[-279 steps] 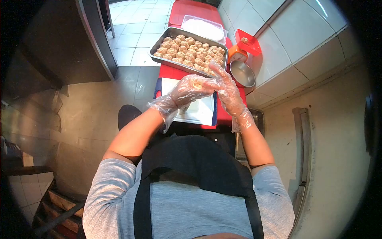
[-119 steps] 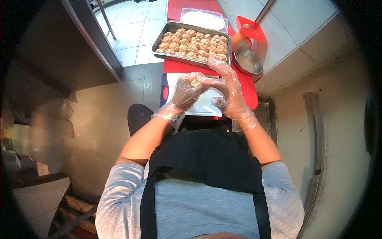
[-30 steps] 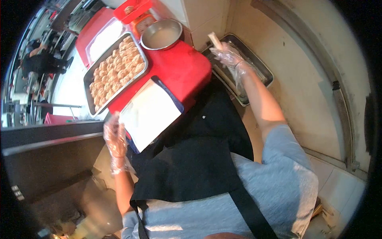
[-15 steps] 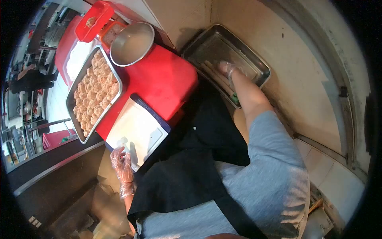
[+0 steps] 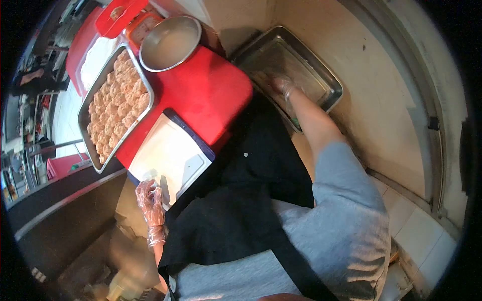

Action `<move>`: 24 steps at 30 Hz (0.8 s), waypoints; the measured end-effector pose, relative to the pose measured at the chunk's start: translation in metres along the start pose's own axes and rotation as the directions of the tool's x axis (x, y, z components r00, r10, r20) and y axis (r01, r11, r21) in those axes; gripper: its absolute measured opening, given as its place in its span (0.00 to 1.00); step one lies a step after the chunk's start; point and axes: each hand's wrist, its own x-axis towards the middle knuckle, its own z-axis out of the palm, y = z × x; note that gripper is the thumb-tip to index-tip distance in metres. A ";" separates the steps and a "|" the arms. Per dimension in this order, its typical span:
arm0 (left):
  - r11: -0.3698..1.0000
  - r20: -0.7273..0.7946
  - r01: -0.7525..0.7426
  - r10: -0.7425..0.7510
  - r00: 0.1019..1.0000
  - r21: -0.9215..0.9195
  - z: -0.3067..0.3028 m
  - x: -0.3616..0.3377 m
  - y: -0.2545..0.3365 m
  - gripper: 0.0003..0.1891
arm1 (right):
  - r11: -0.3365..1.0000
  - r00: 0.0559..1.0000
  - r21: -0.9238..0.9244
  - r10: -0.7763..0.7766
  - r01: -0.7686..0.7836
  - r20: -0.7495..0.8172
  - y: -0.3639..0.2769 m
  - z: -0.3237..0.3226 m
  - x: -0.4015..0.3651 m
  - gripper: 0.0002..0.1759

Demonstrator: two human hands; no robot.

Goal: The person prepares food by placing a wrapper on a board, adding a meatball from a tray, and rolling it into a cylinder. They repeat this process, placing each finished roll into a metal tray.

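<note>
My left hand (image 5: 150, 202), in a clear plastic glove, is at the near left edge of a white cutting board (image 5: 168, 155) with a dark blue border. Its fingers are curled together; whatever they hold, if anything, is hidden. A pale translucent bit, perhaps glove plastic, shows beyond the fingertips. My right hand (image 5: 282, 86), also gloved, reaches down into a deep metal tray (image 5: 326, 75) at the upper right. Its fingers are blurred and partly hidden there. Something green (image 5: 295, 122) shows at the tray's near corner, below the right wrist.
A metal pan (image 5: 85, 135) full of pale orange meat dumplings stands left of the board. Behind it are a steel bowl (image 5: 170, 42) with cloudy liquid, an orange scale (image 5: 143, 30) and a red container (image 5: 118, 15). The red surface (image 5: 211, 95) lies between board and tray.
My right hand has shifted slightly left inside the tray, covering the long pale sticks seen earlier. My left hand has stayed at the board's edge. The view has tilted a little.
</note>
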 end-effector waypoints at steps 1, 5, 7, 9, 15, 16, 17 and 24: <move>1.000 -0.019 0.021 -0.022 1.000 -0.022 -0.002 -0.002 0.001 0.15 | 0.969 0.998 -0.239 -0.068 0.070 0.017 -0.003 0.010 0.003 0.28; 0.999 -0.033 0.027 -0.027 0.999 0.016 -0.009 -0.002 -0.009 0.16 | 0.352 0.945 -0.880 -0.195 0.319 0.264 0.010 0.050 0.034 0.29; 0.999 -0.076 0.029 -0.030 0.997 -0.013 -0.010 -0.003 -0.008 0.16 | 0.216 0.925 -0.916 -0.252 0.339 0.283 -0.007 0.041 0.020 0.29; 1.000 -0.103 0.011 -0.010 0.995 0.009 -0.012 -0.005 -0.011 0.17 | 0.711 0.846 -0.541 -0.533 0.448 0.000 0.065 0.080 0.068 0.27; 0.982 -0.160 -0.026 0.056 0.985 0.185 -0.021 -0.003 -0.033 0.24 | 0.764 0.987 -0.639 0.012 0.094 0.159 -0.029 0.006 0.013 0.27; 0.978 -0.174 -0.037 0.073 0.982 0.207 -0.023 0.000 -0.042 0.26 | 0.730 0.992 -0.682 0.041 0.054 0.122 -0.065 -0.022 -0.007 0.25; 0.973 -0.183 -0.046 0.089 0.979 0.228 -0.024 0.003 -0.052 0.27 | 0.756 0.999 -0.655 0.043 -0.013 0.030 -0.068 -0.039 -0.009 0.24; 0.943 -0.117 -0.110 0.153 0.981 0.314 0.001 0.041 -0.076 0.40 | 0.855 0.870 0.277 -0.481 0.439 0.107 -0.351 -0.137 -0.097 0.10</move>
